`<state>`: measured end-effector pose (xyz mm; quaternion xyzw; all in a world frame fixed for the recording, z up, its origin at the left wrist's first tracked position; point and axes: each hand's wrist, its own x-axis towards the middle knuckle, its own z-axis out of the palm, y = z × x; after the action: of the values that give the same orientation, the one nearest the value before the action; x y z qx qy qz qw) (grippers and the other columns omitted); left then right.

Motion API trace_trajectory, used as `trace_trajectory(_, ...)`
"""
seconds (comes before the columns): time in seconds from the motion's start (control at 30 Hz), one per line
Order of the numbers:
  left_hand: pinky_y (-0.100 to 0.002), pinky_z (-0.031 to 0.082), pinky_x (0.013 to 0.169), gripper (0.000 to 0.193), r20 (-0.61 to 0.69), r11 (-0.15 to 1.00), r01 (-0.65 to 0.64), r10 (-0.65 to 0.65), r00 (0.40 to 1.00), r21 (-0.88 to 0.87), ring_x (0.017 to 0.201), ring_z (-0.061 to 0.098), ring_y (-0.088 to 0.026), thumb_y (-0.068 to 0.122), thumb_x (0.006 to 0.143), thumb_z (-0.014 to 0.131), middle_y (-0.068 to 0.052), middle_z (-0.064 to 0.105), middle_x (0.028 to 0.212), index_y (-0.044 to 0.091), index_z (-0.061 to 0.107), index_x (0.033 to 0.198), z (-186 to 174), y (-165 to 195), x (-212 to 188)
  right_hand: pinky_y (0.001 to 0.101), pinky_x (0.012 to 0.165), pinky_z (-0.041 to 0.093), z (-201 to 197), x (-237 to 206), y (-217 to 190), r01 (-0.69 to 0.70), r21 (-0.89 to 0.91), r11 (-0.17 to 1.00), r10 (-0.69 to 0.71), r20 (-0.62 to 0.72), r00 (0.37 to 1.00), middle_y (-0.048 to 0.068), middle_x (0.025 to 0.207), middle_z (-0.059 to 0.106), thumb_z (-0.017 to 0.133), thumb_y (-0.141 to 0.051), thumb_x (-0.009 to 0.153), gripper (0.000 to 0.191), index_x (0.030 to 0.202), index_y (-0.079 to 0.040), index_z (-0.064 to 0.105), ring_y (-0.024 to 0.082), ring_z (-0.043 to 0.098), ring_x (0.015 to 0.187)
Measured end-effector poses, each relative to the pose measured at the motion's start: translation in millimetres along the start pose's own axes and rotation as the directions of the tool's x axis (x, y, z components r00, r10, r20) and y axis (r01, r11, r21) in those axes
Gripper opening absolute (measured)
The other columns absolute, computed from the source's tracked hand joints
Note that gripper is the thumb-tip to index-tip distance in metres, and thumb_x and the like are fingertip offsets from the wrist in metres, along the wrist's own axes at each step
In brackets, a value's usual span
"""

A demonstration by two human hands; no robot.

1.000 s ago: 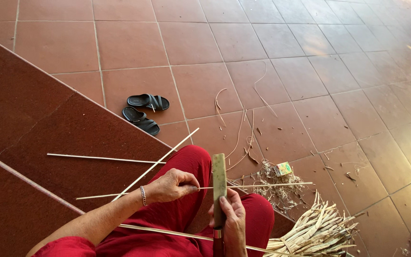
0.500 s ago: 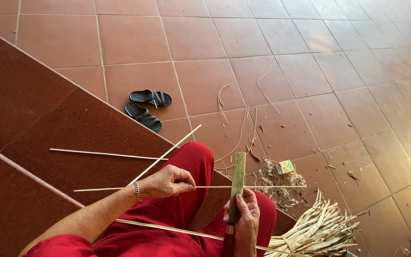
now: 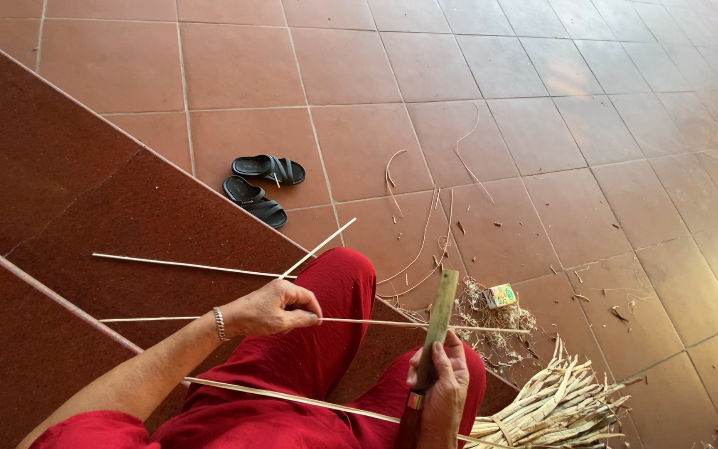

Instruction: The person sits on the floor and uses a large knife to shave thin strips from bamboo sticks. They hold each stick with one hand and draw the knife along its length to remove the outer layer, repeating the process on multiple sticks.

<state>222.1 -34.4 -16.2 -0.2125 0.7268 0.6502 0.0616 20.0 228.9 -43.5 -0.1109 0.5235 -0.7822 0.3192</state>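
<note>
Cane strip (image 3: 392,323) pinched, blade (image 3: 440,309) handle hidden in fist

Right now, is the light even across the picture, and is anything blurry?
Head view: soft, even daylight, with warm glare at the tiled floor top right; the left hand, right hand with its flat blade, and black sandals look sharp; straight tile lines bend slightly toward the edges.

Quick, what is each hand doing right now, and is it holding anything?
Left hand: closed, pinching a thin pale strip.
Right hand: closed in a grip around a flat-bladed knife.
</note>
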Motion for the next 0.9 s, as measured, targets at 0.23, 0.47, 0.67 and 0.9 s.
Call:
trace_trajectory(0.23,-0.027,0.059,0.077,0.018,-0.014,0.955,-0.27,0.273,0.962,0.12,0.085,0.073,-0.008,0.018,0.094,0.071,-0.005,0.08,0.093,0.007,0.077,0.106,37,21,25,0.0266,0.039,0.05,40,-12,8,-0.229,-0.177,0.957,0.249,0.098,0.964,0.013,0.068,0.069,0.052,-0.009,0.101,0.019,0.117,0.001,0.055,0.015,0.06,0.044)
trace_trajectory(0.47,-0.028,0.054,0.067,0.022,0.082,0.987,-0.043,0.03,0.996,0.155,0.072,0.064,-0.01,0.026,0.096,0.07,-0.004,0.073,0.082,0.008,0.078,0.107,9,13,6,0.026,0.038,0.048,7,-3,-1,-0.088,-0.074,0.993,0.089,0.012,0.996,0.015,0.068,0.067,0.051,-0.013,0.105,0.017,0.109,0.002,0.057,0.016,0.058,0.044)
trace_trajectory(0.67,-0.025,0.053,0.062,0.019,0.075,0.995,-0.043,0.036,0.997,0.095,0.068,0.059,-0.003,0.022,0.094,0.071,0.005,0.07,0.074,0.006,0.079,0.1,-21,-6,-25,0.0258,0.041,0.047,7,1,-14,0.007,0.048,0.999,-0.007,0.014,1.0,0.011,0.07,0.062,0.047,-0.013,0.104,0.023,0.12,0.002,0.055,0.016,0.055,0.045)
trace_trajectory(0.9,-0.026,0.05,0.062,0.015,-0.027,0.994,-0.107,0.108,0.994,0.035,0.07,0.056,-0.005,0.013,0.095,0.073,0.0,0.069,0.076,0.003,0.078,0.106,28,3,4,0.0259,0.045,0.054,61,-28,12,-0.264,-0.011,0.964,0.263,0.156,0.952,0.011,0.084,0.068,0.053,-0.008,0.102,0.034,0.134,0.001,0.049,0.016,0.067,0.061)
